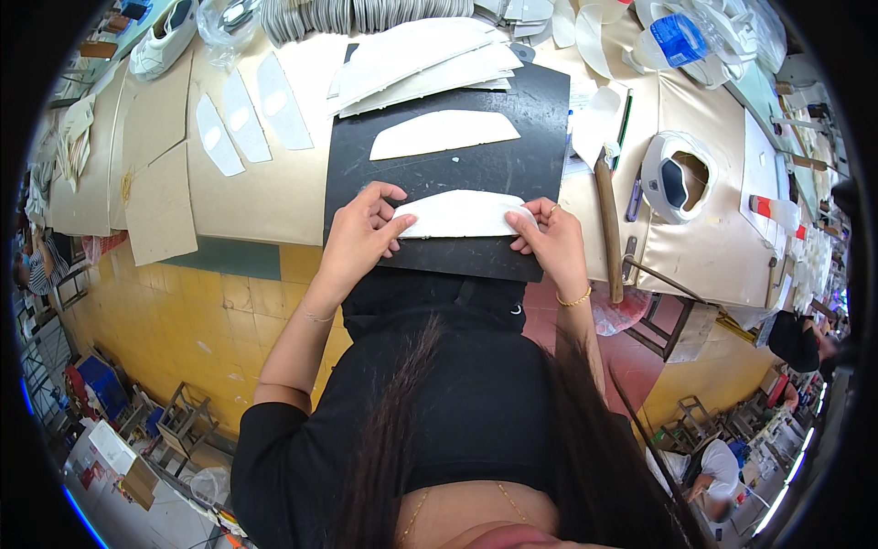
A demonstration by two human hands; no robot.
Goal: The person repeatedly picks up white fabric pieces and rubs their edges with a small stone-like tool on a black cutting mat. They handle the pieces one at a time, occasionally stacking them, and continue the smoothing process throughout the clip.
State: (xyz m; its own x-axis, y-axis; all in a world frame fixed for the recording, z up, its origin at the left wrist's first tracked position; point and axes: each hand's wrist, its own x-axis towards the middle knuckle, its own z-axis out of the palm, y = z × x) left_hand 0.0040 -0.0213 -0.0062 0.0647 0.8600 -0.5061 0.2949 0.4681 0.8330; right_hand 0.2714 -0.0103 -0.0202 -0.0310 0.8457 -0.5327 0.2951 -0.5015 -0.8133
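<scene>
A white, flat, curved-edged shoe piece is held by its two ends over the near part of a black board. My left hand pinches its left end, thumb on top and fingers curled beneath. At the right end, my right hand grips it the same way. Just beyond lies a similar white piece flat on the board. Farther back rests a loose stack of larger white pieces, overlapping at angles.
Right of the board lie a hammer, a purple pen-like tool and a white shoe. A blue-labelled bottle is at the back right. Three pale cut pieces lie on the left, near cardboard. Grey pieces line the back.
</scene>
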